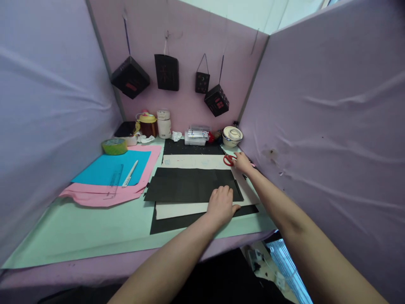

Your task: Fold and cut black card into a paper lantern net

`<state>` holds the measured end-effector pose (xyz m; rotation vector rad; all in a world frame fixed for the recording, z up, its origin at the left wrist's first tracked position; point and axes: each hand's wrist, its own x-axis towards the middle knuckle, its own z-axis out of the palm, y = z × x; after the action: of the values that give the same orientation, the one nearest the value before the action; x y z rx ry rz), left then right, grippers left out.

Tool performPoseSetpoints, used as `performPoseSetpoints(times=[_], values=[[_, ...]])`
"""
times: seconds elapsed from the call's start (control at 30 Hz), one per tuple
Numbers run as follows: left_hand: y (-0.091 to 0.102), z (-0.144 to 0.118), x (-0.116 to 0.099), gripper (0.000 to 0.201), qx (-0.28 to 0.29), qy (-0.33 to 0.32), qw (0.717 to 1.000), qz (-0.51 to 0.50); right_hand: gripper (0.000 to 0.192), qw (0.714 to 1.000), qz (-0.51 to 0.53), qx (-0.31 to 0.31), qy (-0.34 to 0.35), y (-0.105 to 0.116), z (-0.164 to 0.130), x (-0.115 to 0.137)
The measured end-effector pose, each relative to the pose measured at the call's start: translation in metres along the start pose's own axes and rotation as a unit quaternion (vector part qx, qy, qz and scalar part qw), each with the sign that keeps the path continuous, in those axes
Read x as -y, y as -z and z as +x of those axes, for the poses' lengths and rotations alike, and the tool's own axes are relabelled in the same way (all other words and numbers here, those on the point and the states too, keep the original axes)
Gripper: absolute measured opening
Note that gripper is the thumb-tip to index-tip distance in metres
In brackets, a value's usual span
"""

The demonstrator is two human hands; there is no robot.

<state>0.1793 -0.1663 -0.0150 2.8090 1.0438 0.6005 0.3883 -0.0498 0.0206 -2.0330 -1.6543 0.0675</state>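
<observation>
My left hand [221,202] lies on the lower right part of a folded sheet of black card [190,185], fingers stretched over it and thumb out to the side. Small notched tabs show at the card's left edge. Beneath it are a white sheet [183,209] and another black sheet [177,223]. Further back on the right, my right hand [243,163] has its fingers closed at the red-handled scissors [228,160]; the blades are mostly hidden.
On the left lie blue paper [101,169] over pink paper [101,200], a clear ruler [115,177], a white pen [130,173] and green tape [114,146]. A white bottle [163,124], a pen box [196,137] and a lidded bowl [232,136] line the back. Black paper lanterns [130,78] hang above.
</observation>
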Motion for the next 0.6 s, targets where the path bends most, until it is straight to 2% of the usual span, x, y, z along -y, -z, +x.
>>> performPoseSetpoints(times=[0.07, 0.17, 0.27, 0.33, 0.43, 0.6], values=[[0.000, 0.000, 0.000, 0.050, 0.003, 0.001, 1.000, 0.001, 0.037, 0.999, 0.017, 0.001, 0.041, 0.013, -0.026, -0.003], [-0.001, 0.000, -0.001, 0.048, -0.003, 0.000, 1.000, 0.006, 0.037, 0.993, 0.054, 0.025, 0.105, 0.029, -0.083, -0.010], [-0.001, -0.001, -0.002, 0.048, -0.007, -0.002, 1.000, 0.012, 0.043, 0.982, 0.090, 0.043, 0.161, 0.029, -0.142, -0.021], [-0.001, -0.001, -0.002, 0.049, -0.009, -0.005, 1.000, 0.017, 0.049, 0.974, 0.090, 0.069, 0.194, 0.021, -0.168, -0.026], [0.000, 0.000, -0.002, 0.048, -0.011, -0.014, 1.000, 0.026, 0.050, 0.973, 0.057, 0.076, 0.210, 0.010, -0.183, -0.028], [0.000, -0.003, -0.009, 0.049, -0.001, -0.036, 0.999, 0.022, 0.049, 0.973, 0.032, 0.040, 0.227, 0.006, -0.185, -0.025]])
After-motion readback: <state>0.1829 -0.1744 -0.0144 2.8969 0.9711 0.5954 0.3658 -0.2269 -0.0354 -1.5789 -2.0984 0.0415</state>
